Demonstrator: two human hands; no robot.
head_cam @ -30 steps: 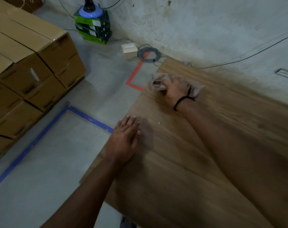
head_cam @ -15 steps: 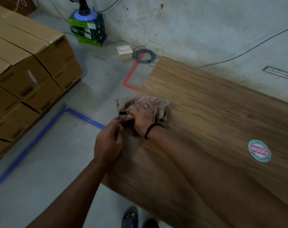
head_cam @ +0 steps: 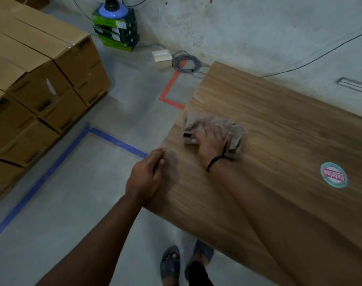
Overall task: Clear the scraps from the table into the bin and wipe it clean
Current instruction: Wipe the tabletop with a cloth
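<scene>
Head view: the right hand point(head_cam: 212, 144) lies palm-down on the crumpled cloth point(head_cam: 204, 123), fingers spread, grip open, pressing it onto the table point(head_cam: 279, 112) at frame centre, near the table's left edge. The left hand point(head_cam: 146, 176) rests at that edge, lower left of the cloth, grip relaxed, fingers nearly straight. A round sticker point(head_cam: 333, 175) sits on the table at right
</scene>
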